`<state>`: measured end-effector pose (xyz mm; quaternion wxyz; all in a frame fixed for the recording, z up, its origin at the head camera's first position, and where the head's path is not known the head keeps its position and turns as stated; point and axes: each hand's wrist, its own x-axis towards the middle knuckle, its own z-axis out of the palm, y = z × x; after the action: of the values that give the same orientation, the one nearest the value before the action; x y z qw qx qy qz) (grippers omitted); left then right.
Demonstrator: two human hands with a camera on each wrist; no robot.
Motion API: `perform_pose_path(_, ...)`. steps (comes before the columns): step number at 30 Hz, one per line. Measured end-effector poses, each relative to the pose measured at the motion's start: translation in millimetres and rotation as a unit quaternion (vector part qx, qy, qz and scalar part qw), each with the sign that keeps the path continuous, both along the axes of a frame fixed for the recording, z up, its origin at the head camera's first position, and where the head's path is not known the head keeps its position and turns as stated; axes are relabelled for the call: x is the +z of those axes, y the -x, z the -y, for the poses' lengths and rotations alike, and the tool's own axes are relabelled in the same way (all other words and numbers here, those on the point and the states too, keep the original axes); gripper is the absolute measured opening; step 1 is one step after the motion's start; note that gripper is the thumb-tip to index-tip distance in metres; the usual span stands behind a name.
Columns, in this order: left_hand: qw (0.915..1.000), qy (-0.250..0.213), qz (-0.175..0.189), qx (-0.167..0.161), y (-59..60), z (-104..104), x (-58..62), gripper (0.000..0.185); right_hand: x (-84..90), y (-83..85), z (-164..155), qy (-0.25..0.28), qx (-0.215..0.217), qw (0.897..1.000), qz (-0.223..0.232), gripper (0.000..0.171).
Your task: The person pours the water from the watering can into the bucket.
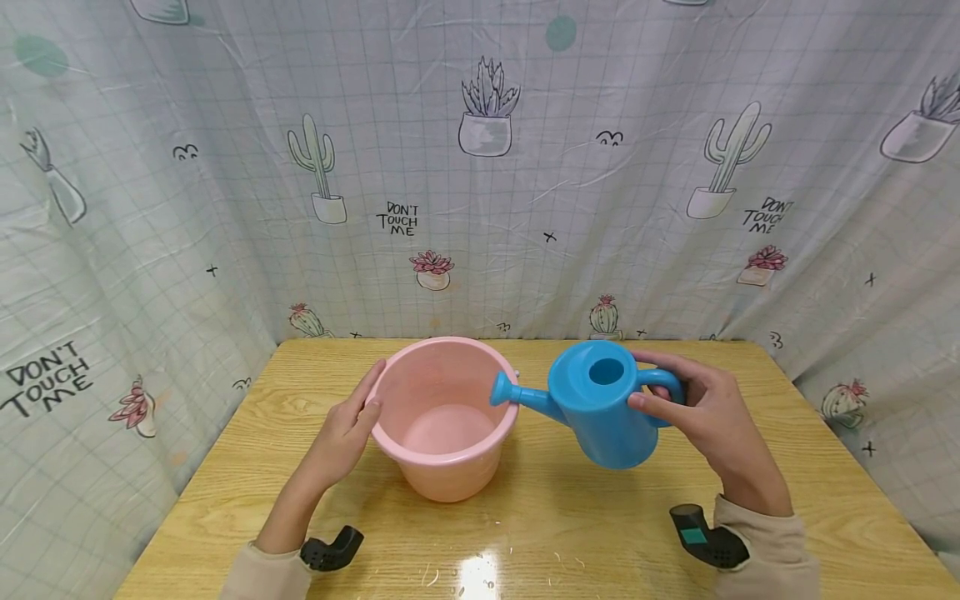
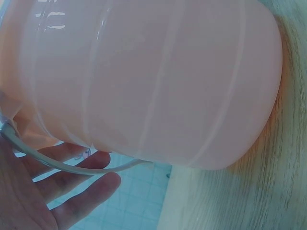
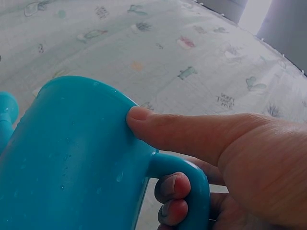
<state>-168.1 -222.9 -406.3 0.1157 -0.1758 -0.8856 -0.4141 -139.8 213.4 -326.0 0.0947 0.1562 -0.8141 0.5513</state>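
Nearest me, in front of the pink bucket point(image 1: 450, 479), the yellow wood-grain table point(image 1: 570, 533) looks glossy, with a white glare point(image 1: 478, 575) and a few small shiny marks point(image 1: 431, 575). My beige sleeves point(image 1: 768, 542), each with a black wrist unit point(image 1: 330, 552) beside it, come in at the bucket's near left and near right. The bucket stands upright on the table. My left hand point(image 1: 341, 437) touches its left side at the rim, fingers spread rather than clasping. To the bucket's right, my right hand point(image 1: 701, 400) grips a blue watering can point(image 1: 615, 433), fingers curled round its handle and thumb pressed to its body. The can tilts slightly toward the bucket, and its spout point(image 1: 536, 402) overlaps the bucket's right rim; I cannot tell whether they touch. Behind the bucket and to both sides hangs a pale gridded curtain point(image 1: 547, 283) printed with potted cacti and "DON'T TOUCH ME". Only the left wrist view shows the bucket's thin pale handle point(image 2: 62, 165), crossing in front of my separated fingers. Only the right wrist view shows water drops on the can and a bright strip of light point(image 3: 256, 17) above the curtain's edge.
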Motion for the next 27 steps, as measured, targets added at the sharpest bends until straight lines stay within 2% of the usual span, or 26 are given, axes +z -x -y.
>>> perform_pose_path(27,1.0,0.005,-0.004,0.003,0.9,0.3,-0.6,0.051,-0.2,0.5,-0.3,0.003,0.001,1.0,0.002,0.049)
